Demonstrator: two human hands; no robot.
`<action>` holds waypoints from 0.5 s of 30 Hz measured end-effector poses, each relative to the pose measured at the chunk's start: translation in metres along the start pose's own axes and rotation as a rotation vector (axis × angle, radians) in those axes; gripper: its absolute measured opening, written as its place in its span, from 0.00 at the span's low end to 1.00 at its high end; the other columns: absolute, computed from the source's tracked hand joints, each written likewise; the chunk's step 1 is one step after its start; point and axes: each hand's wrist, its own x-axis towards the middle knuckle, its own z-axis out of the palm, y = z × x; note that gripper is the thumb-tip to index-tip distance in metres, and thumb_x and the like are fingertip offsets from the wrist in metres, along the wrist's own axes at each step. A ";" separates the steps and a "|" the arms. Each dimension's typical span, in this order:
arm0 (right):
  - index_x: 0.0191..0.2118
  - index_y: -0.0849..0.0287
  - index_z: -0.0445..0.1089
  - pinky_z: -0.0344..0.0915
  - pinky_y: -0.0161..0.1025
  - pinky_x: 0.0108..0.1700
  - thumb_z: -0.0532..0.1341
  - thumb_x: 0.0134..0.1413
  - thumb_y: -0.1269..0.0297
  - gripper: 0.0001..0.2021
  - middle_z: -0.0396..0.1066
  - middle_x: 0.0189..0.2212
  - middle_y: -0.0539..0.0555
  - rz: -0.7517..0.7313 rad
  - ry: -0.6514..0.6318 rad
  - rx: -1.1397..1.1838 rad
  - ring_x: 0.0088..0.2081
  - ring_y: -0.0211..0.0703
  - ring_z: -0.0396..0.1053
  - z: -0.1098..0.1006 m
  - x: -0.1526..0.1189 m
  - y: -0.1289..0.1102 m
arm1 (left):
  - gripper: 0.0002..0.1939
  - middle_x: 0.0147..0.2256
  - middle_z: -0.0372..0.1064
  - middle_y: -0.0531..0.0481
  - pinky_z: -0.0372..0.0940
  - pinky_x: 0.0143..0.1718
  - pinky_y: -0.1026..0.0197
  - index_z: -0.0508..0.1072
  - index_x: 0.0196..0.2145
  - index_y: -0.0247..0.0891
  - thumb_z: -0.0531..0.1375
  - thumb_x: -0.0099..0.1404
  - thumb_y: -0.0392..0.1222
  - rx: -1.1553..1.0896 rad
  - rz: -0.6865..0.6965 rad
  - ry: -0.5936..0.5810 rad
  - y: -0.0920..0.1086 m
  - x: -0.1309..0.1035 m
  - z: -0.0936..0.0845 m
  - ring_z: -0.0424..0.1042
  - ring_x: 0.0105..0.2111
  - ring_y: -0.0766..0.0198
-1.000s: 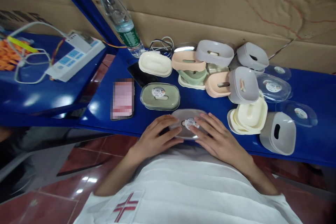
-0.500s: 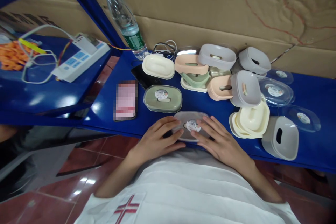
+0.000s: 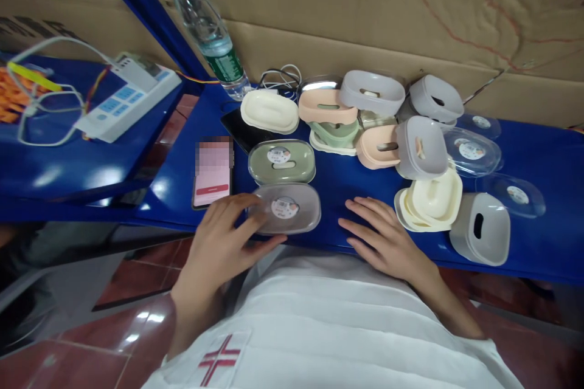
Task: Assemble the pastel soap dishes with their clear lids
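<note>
Shifting left, loosely grasped by the left hand, the clear-lidded grey oval plastic box drew beside the clear-lidded green oval plastic box. The right hand let go.

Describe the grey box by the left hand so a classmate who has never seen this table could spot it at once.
Find the near edge of the blue table, where the left hand is at one end of the grey box. A green box lies behind it. Its grey colour separates it from that neighbour, its clear labelled lid from the open grey boxes further right.
</note>
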 end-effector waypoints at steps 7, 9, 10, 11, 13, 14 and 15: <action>0.69 0.47 0.70 0.70 0.60 0.66 0.66 0.68 0.70 0.27 0.78 0.61 0.57 0.060 0.130 -0.104 0.62 0.56 0.75 -0.020 -0.011 0.010 | 0.20 0.49 0.76 0.42 0.73 0.48 0.50 0.76 0.50 0.43 0.74 0.67 0.52 0.022 -0.048 0.044 -0.011 -0.005 0.011 0.78 0.47 0.48; 0.68 0.45 0.72 0.70 0.59 0.63 0.67 0.67 0.70 0.26 0.80 0.58 0.55 0.107 0.184 -0.143 0.59 0.56 0.77 -0.027 -0.015 0.014 | 0.20 0.49 0.76 0.42 0.72 0.50 0.47 0.76 0.52 0.44 0.73 0.67 0.49 0.005 -0.043 0.045 -0.006 -0.002 0.012 0.77 0.49 0.47; 0.67 0.45 0.73 0.70 0.59 0.63 0.67 0.67 0.70 0.25 0.80 0.58 0.55 0.132 0.220 -0.170 0.57 0.56 0.78 -0.029 -0.017 0.016 | 0.19 0.50 0.76 0.42 0.72 0.53 0.45 0.75 0.52 0.44 0.73 0.67 0.47 -0.003 -0.035 0.047 -0.003 -0.001 0.012 0.77 0.50 0.46; 0.66 0.44 0.74 0.70 0.59 0.62 0.67 0.67 0.70 0.25 0.80 0.57 0.55 0.157 0.258 -0.202 0.57 0.57 0.78 -0.031 -0.018 0.018 | 0.18 0.51 0.76 0.42 0.71 0.55 0.42 0.75 0.52 0.44 0.72 0.66 0.44 -0.009 -0.021 0.049 0.001 0.001 0.013 0.77 0.51 0.45; 0.64 0.45 0.75 0.69 0.59 0.62 0.67 0.67 0.69 0.23 0.80 0.57 0.55 0.209 0.322 -0.267 0.56 0.58 0.78 -0.033 -0.020 0.021 | 0.16 0.53 0.76 0.43 0.69 0.60 0.39 0.74 0.49 0.45 0.71 0.65 0.38 -0.020 0.023 0.049 0.009 0.004 0.013 0.77 0.53 0.45; 0.64 0.45 0.75 0.69 0.60 0.63 0.67 0.68 0.68 0.22 0.80 0.56 0.55 0.236 0.336 -0.294 0.57 0.59 0.78 -0.034 -0.021 0.023 | 0.15 0.54 0.77 0.44 0.68 0.61 0.38 0.74 0.48 0.45 0.69 0.65 0.35 -0.026 0.047 0.038 0.013 0.005 0.013 0.77 0.53 0.45; 0.63 0.46 0.76 0.69 0.59 0.62 0.66 0.68 0.67 0.20 0.81 0.56 0.56 0.262 0.342 -0.314 0.57 0.59 0.78 -0.036 -0.023 0.025 | 0.15 0.54 0.77 0.44 0.67 0.62 0.38 0.74 0.48 0.45 0.68 0.65 0.33 -0.037 0.064 0.020 0.015 0.006 0.012 0.77 0.53 0.46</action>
